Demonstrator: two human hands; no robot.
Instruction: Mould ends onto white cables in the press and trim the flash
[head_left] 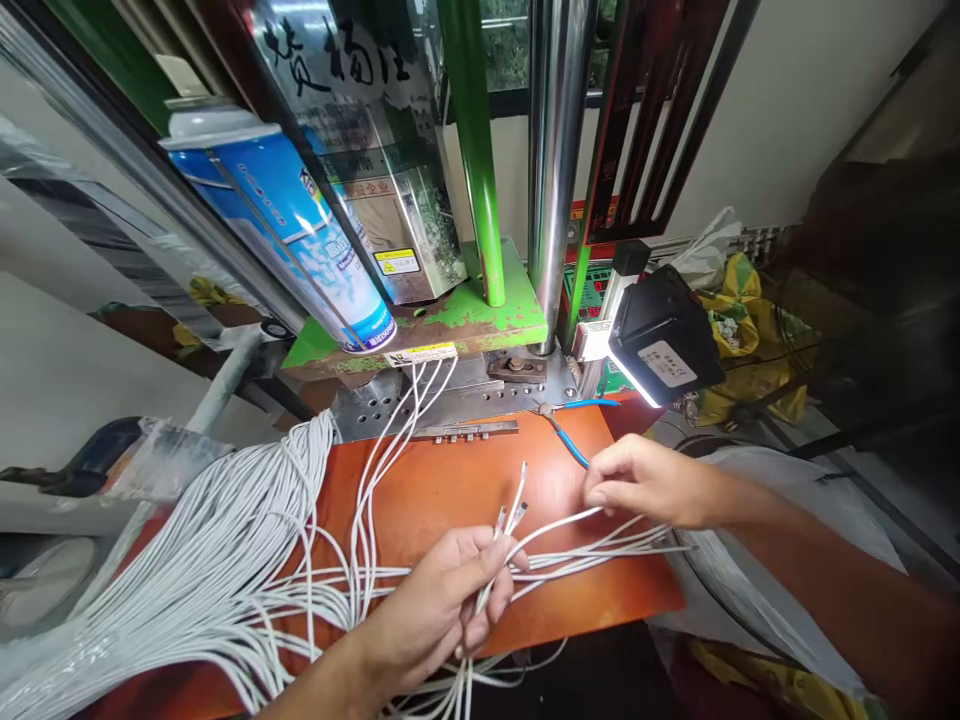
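My left hand (457,590) is closed around a few white cables, whose short tips (517,510) stick up above the thumb. At the right, my right hand (645,480) pinches one white cable (559,522) that runs across from the left hand. Beneath both hands, more loose white cables (585,560) lie over the orange board (435,485). A large bundle of white cables (225,520) spreads in from the left. Just beyond the right hand lie blue-handled cutting pliers (568,440), their jaws by the metal plate.
A green press machine (517,310) stands ahead, with several cables running under its front edge to a slotted metal strip (472,432). On it a blue spray can (292,240) stands. A lit black lamp (667,335) hangs at the right; a clamp (97,455) sits left.
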